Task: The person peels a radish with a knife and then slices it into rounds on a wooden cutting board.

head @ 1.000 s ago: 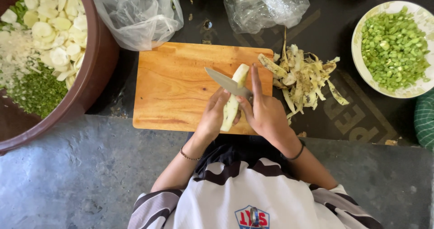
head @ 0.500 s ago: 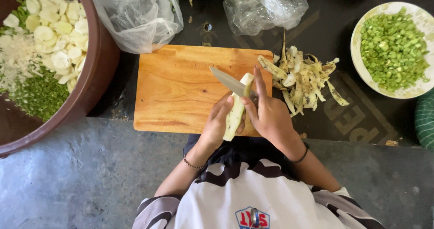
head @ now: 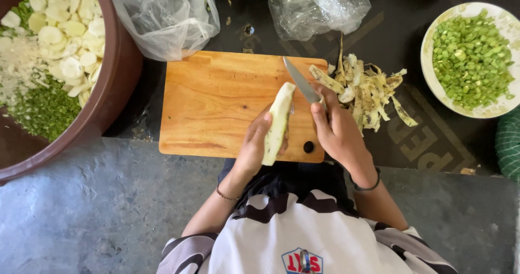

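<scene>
Gripping a peeled pale vegetable (head: pixel 278 123) at frame centre, the left hand (head: pixel 254 147) curled its fingers around it; the right hand (head: pixel 338 130) clasped a knife (head: pixel 301 80) above the cutting board (head: pixel 216 103).

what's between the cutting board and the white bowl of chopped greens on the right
In the head view, a heap of peelings lies on the dark mat between the cutting board and the white bowl.
</scene>
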